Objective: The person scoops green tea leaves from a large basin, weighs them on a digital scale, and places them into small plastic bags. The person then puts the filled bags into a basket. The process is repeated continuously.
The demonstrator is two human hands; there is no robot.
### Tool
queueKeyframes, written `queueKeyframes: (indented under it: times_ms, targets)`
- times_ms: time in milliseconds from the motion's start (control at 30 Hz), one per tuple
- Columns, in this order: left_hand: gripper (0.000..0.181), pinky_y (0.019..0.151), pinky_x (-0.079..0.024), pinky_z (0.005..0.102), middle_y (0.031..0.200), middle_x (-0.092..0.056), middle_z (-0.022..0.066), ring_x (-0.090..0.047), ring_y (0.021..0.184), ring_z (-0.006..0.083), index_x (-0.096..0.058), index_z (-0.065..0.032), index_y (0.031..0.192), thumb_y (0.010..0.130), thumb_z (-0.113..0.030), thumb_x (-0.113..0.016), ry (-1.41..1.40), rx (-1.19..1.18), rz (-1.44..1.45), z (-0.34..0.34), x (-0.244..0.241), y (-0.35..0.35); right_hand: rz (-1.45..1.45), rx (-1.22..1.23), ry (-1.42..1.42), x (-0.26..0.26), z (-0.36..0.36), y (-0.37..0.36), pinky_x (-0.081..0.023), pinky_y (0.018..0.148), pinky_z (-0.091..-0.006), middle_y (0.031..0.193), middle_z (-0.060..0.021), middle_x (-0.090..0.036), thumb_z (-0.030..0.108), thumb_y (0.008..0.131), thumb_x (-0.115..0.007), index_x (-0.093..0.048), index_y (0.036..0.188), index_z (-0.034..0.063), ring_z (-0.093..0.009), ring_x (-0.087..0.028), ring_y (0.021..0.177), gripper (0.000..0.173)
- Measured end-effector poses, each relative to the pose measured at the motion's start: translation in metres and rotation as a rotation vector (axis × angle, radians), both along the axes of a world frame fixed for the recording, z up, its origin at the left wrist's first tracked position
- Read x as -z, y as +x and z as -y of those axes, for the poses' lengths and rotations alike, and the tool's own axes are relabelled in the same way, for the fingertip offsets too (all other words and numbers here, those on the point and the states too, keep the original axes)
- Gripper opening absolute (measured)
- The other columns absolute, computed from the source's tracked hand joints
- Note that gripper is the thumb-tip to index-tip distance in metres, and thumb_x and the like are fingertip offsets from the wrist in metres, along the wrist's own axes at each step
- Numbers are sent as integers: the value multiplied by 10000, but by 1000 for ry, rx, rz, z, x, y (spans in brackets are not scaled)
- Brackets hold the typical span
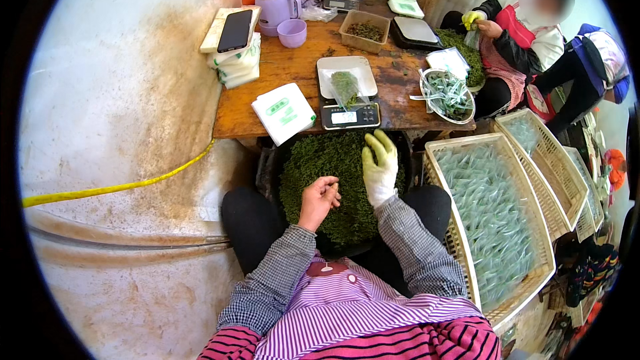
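My left hand is bare and hovers over a dark tub of small green leafy sprigs. Its thumb and fingers are drawn together, with nothing plainly seen between them. My right hand wears a white glove stained green at the fingers; it is raised over the tub's right side, fingers apart and holding nothing. Just beyond it, on the table edge, a digital scale with a lit display carries a clear plastic bag partly filled with greens. To its left lies a stack of printed plastic bags.
On the wooden table are a basket of twist ties, a plastic box of dark bits, a purple jug, a cup and a phone. A crate of filled bags stands right. A co-worker sits beyond.
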State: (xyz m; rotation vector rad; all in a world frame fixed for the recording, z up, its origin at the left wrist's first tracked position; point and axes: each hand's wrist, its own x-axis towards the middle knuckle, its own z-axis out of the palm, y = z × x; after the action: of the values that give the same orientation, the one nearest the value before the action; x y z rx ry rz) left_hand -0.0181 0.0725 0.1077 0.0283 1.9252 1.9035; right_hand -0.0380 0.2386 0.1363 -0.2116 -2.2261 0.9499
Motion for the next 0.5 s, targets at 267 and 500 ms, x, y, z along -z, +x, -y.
queueKeyframes:
  times_ms: [267, 500]
  targets:
    - [219, 515, -454, 214, 728, -621, 30, -566, 574, 70, -592, -21, 1095, 969, -174, -499, 4, 41, 4, -5, -3, 0, 120, -56, -195, 42, 6, 39, -452, 905, -366, 1106, -133, -609, 71, 814, -636, -627, 1106, 54, -298, -565, 1024, 292]
    - [226, 550, -470, 211, 809, -633, 38, -599, 652, 84, -589, -28, 1106, 971, -186, -499, -10, 29, 29, -9, -5, -9, 92, -29, -179, 40, -2, 29, -452, 905, -369, 1099, -130, -611, 84, 818, -633, -639, 1089, 59, -298, -566, 1022, 271]
